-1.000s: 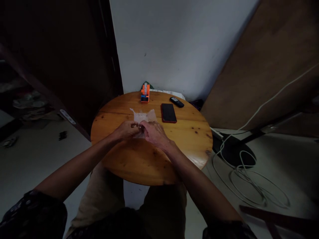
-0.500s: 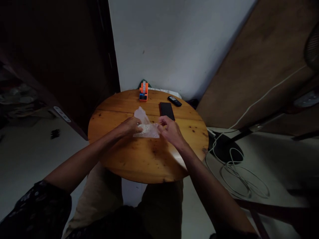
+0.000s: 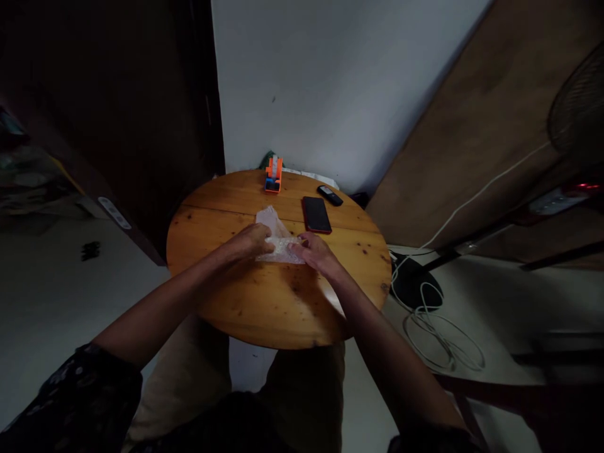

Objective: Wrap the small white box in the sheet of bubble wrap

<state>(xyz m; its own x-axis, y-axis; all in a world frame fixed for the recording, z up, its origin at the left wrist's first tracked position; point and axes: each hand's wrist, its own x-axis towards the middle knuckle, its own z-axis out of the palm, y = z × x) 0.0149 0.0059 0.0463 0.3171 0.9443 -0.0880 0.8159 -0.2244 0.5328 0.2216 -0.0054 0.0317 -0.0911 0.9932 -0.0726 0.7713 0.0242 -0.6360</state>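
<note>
A whitish, see-through piece of bubble wrap [image 3: 282, 250] lies on the round wooden table [image 3: 264, 308], with one flap sticking up and away at its far left. My left hand [image 3: 257, 240] is closed on its left side, the thumb resting on top. At the right end my right hand [image 3: 315, 250] grips it too, thumb over the upper face. Whether anything is wrapped inside I cannot tell. Just beyond my right hand lies a black smartphone [image 3: 317, 214] with a red edge.
An orange tape dispenser [image 3: 273, 175] stands at the table's far edge. A small black keypad phone [image 3: 329, 195] lies at the far right. The wall [image 3: 349, 88] rises behind. On the floor to the right are a fan's base [image 3: 418, 283] and a coiled white cable [image 3: 443, 340].
My right hand has moved left and down onto the bubble wrap, uncovering the smartphone's near end. My left hand stays on the wrap's left side. The view has shifted slightly.
</note>
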